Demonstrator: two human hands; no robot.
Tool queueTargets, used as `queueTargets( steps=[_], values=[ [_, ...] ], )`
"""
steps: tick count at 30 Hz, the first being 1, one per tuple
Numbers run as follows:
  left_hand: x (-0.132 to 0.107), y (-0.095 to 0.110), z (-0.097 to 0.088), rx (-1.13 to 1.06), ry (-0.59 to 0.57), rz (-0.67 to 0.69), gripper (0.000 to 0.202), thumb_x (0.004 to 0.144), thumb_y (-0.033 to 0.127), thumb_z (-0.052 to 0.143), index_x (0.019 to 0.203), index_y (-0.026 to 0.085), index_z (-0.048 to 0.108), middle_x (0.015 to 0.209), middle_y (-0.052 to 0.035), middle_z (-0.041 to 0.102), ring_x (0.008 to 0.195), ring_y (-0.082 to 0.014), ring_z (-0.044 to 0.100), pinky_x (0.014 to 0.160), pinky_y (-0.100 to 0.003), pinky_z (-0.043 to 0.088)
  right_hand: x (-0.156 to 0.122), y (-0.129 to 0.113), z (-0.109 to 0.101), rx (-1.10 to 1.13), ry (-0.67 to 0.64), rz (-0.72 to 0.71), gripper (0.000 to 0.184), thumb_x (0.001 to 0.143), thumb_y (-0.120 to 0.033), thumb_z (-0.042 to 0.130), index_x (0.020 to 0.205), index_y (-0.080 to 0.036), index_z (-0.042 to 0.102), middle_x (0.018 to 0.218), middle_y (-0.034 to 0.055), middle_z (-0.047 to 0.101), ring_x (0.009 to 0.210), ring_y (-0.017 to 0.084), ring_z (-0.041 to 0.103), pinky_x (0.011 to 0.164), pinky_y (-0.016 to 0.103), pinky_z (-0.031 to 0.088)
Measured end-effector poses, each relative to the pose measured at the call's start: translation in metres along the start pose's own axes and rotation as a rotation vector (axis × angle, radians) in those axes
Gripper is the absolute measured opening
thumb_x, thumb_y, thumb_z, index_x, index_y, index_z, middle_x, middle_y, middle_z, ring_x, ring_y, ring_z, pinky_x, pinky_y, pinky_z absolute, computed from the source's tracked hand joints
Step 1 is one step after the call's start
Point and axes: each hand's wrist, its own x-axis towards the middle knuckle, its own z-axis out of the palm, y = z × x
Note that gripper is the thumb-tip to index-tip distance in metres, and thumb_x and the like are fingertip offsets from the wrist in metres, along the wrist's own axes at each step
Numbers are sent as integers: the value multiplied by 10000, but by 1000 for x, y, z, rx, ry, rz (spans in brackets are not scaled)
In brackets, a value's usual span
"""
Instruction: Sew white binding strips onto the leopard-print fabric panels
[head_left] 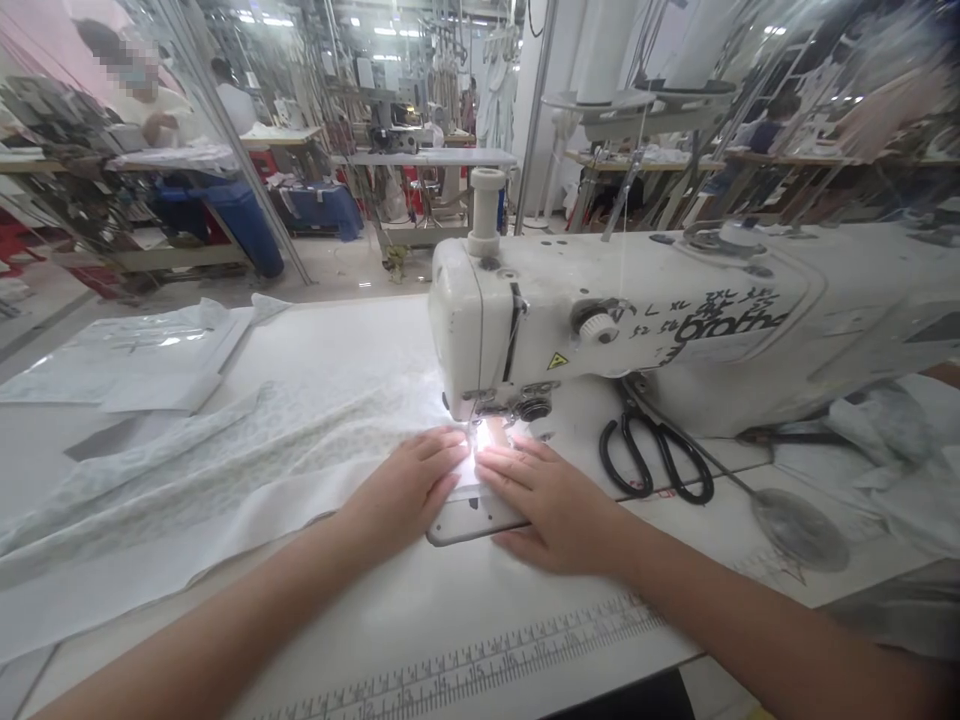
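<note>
A white sewing machine (540,300) stands before me, its lamp lighting the area around the needle. My left hand (409,475) rests on pale patterned fabric (300,430) just left of the presser foot, fingers stretched forward. My right hand (551,500) lies close to the foot on the other side, fingers extended and flat, thumb apart over the machine's bed plate (457,525). The fabric runs from under the left hand across the table to the left. Glare hides the needle tip and the exact stitching spot.
Black-handled scissors (660,455) lie right of the machine bed, beside a round grey disc on a rod (799,528). A printed ruler (465,670) runs along the front. Clear-wrapped pieces (127,350) lie at left, crumpled fabric (885,450) at right. Other people sit at far workstations.
</note>
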Motion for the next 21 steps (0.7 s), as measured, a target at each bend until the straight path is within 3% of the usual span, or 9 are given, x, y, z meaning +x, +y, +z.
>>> queueTargets(
  steps=[11, 15, 21],
  values=[
    [0, 0, -1, 26, 9, 54, 317, 908, 196, 383, 1195, 163, 514, 1267, -86, 527, 1236, -226, 405, 1023, -455, 383, -1, 1, 0, -2, -13, 11, 597, 886, -402, 440, 1366, -62, 341, 1387, 143, 400, 1296, 260, 314, 1093, 461, 225],
    [-6, 3, -7, -28, -46, 152, 312, 918, 206, 385, 1201, 201, 517, 1256, -64, 540, 1240, -208, 401, 1022, -420, 393, -7, -4, 0, -4, 2, -28, 557, 892, -384, 429, 1339, -56, 389, 1368, 140, 428, 1292, 251, 325, 1097, 436, 230],
    [-9, 2, -14, -68, -107, 132, 332, 918, 230, 385, 1227, 235, 505, 1287, -45, 514, 1235, -203, 406, 1031, -402, 377, -15, -8, -1, 16, 14, -43, 561, 866, -385, 462, 1331, -76, 404, 1353, 137, 445, 1273, 258, 352, 1078, 457, 265]
  ],
)
